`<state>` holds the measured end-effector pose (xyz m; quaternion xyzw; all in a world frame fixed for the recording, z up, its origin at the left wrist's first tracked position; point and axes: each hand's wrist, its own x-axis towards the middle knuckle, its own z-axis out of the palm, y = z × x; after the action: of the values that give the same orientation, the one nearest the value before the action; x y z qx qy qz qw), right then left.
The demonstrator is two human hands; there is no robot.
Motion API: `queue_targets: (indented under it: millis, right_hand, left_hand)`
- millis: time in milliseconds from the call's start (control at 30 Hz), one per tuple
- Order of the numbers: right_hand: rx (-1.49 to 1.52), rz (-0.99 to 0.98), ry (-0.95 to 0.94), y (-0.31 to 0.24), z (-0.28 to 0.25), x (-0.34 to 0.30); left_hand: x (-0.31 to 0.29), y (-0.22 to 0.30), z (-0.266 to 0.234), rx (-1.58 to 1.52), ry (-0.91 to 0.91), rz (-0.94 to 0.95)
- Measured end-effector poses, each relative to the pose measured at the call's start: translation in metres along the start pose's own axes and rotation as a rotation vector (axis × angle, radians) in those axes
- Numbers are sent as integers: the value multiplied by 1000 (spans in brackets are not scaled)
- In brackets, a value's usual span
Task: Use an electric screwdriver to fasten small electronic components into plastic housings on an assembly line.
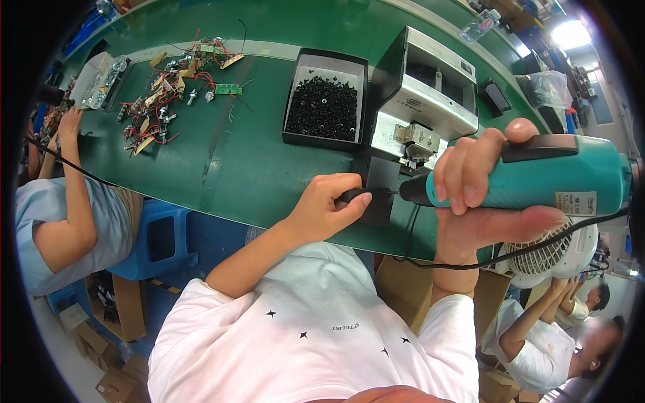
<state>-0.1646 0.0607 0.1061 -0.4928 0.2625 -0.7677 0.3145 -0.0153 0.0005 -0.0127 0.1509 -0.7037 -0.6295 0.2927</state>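
My left hand (327,203) pinches a small black part (354,196) between thumb and fingers, just above the front edge of the green table (248,168). My right hand (474,195) grips a teal electric screwdriver (568,176) held level and pointing left. Its dark nose and thin bit (396,193) reach the black part, tip touching or almost touching it. A black cable (510,254) hangs from the tool under my right wrist.
A black tray of small black screws (324,101) and a grey screw-feeder machine (424,94) stand behind my hands. Circuit boards with red wires (171,84) lie at the far left. A co-worker in light blue (60,221) sits left; a white fan (557,254) is right.
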Motion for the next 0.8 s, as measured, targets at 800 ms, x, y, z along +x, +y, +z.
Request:
queue_targets:
  millis: [800]
  right_hand:
    - [-112, 7, -125, 9, 3, -5]
  left_hand:
    - [-1, -4, 9, 300, 167, 281]
